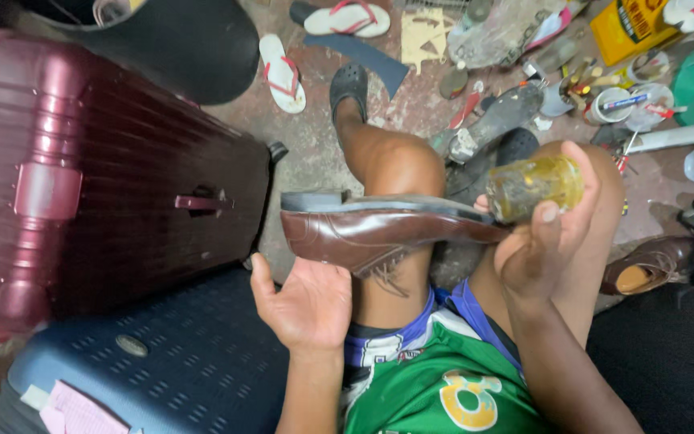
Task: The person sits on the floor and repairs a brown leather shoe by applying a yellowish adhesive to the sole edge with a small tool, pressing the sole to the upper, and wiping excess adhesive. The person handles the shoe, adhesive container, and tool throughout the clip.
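A brown leather dress shoe (371, 229) lies upside down across my lap, sole up, heel toward the left. My left hand (303, 304) cups it from below, palm up, fingers under the laces. My right hand (544, 241) grips a small yellowish glass jar (533, 186) smeared with glue, held tilted just past the shoe's toe. My bare knees and green shorts sit beneath.
A maroon hard suitcase (98, 161) and a blue suitcase (170, 362) fill the left. Flip-flops (283, 72), a black clog (349, 84), a loose black sole (496, 120), tools, cups and a yellow tin (624, 28) litter the floor ahead. Another brown shoe (648, 265) lies at right.
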